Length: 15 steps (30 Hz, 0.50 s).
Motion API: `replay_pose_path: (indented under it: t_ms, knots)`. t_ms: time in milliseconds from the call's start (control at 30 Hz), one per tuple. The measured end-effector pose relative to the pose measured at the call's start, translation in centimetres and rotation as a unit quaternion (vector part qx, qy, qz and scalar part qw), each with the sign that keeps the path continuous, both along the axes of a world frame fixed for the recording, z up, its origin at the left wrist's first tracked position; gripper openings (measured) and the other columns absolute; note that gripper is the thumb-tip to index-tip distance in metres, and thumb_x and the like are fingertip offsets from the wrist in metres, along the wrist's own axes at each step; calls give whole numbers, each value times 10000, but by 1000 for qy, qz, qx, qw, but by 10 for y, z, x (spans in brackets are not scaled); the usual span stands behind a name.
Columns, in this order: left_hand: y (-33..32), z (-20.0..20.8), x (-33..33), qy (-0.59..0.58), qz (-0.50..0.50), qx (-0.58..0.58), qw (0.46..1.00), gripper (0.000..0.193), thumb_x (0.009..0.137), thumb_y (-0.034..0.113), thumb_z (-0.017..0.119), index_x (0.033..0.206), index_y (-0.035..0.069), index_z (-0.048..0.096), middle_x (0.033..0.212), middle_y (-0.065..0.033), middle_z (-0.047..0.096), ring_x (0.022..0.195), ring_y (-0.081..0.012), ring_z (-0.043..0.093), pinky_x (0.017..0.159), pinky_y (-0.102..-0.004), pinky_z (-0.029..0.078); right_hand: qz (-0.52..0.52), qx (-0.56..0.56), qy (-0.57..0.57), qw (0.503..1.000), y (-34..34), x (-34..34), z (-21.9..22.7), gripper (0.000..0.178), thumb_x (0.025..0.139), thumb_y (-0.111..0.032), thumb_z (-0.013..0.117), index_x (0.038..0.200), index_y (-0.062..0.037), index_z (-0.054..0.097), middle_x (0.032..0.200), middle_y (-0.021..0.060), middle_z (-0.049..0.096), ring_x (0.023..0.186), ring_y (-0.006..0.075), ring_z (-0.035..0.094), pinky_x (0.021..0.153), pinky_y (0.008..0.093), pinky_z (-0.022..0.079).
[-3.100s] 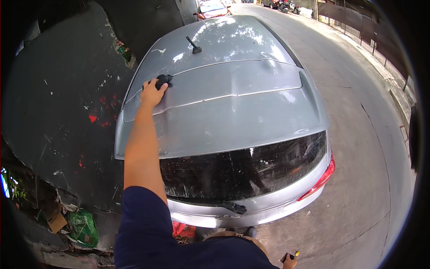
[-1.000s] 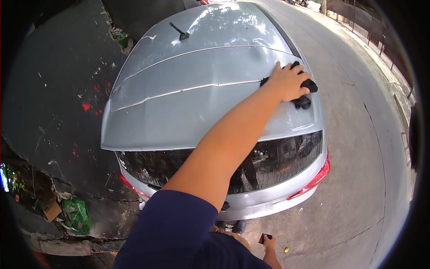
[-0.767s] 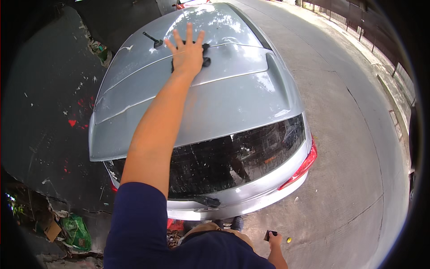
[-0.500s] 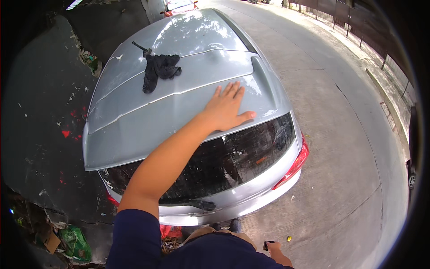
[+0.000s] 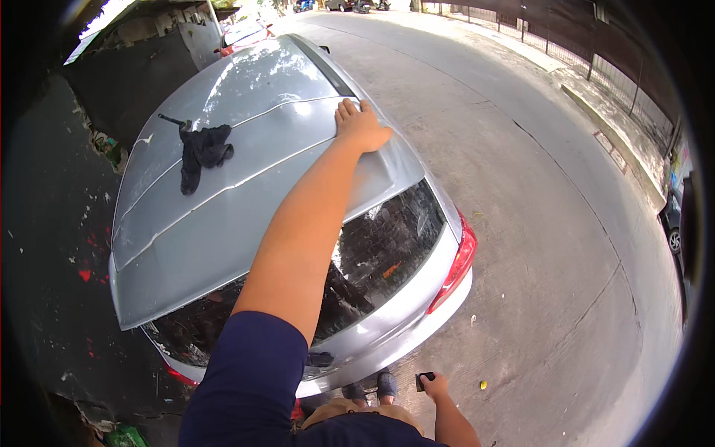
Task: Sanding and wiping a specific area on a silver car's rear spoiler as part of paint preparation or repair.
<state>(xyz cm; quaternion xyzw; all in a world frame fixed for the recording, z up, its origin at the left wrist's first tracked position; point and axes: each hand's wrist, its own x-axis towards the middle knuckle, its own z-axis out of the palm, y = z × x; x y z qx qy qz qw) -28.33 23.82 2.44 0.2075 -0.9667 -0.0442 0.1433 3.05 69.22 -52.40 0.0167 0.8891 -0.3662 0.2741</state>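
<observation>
My left hand point(image 5: 363, 128) lies flat on the right side of the silver car's roof point(image 5: 246, 205), palm down, close to a raised seam by the right roof edge. Its fingers are stretched out and hold nothing. Low beside my body, my right hand point(image 5: 437, 387) grips a small flat black piece point(image 5: 424, 381) with a squarish edge; its kind is not clear. A crumpled black cloth point(image 5: 202, 153) rests on the left part of the roof, touching the base of the car's short black antenna point(image 5: 173, 119).
Below the roof edge is the dark, dirty rear window point(image 5: 387, 249), with a red tail light point(image 5: 456, 264) at the right corner. A dark wall point(image 5: 56, 194) runs close along the car's left side. Concrete road point(image 5: 521, 246) extends to the right, with a kerb and fence beyond.
My left hand has slid forward over the roof, away from the rear edge toward the right seam. My right hand has come further into view with the black piece. The view has shifted.
</observation>
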Motion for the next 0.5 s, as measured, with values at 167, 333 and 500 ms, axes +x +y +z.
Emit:
replay_pose_path:
  t_ms: [167, 333, 500]
  knots:
    - [11, -11, 23, -39, -135, -99, 985, 713, 1048, 491, 543, 1606, 53, 478, 1743, -275, 258, 1610, -580, 98, 1319, -598, 154, -77, 49, -48, 995, 81, 49, -38, 406, 839, -374, 834, 1000, -2, 808, 957, 242, 793, 935, 381, 783, 839, 474, 604]
    - [39, -25, 81, -51, -234, -114, 964, 727, 1084, 497, 501, 1605, -6, 437, 1719, -265, 316, 1613, -546, 154, 1311, -594, 203, -217, 123, -141, 958, 138, 109, -55, 362, 824, -317, 855, 1015, -11, 829, 1015, 221, 809, 986, 363, 793, 877, 449, 614]
    - [73, -44, 114, -37, -302, -206, 930, 796, 1089, 508, 511, 1597, -90, 378, 1691, -285, 350, 1629, -462, 203, 1306, -585, 226, -227, 133, -169, 950, 136, 105, -49, 368, 822, -215, 870, 1081, 39, 807, 1048, 214, 811, 951, 325, 801, 835, 430, 616]
